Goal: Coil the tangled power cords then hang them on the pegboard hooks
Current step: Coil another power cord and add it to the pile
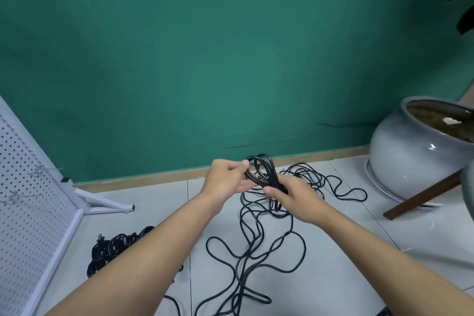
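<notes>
Both hands close around 1 small coil (261,172) of black cord: the left hand (225,179) pinches its loops so they stay stacked, the right hand (295,197) grips the lower end. Loose cord (256,251) trails on the near floor; the pegboard (30,213) stands far left.

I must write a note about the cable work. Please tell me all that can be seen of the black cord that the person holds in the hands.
The black cord is long, thin and round, with what looks like a smooth rubbery jacket. Its upper part is gathered into a few narrow loops, held above the tiled floor between the left hand and the right hand. The rest hangs down and sprawls over the tiles in loose, crossing loops, not yet coiled. A dark thicker end, perhaps a plug, shows below the right hand.
</notes>
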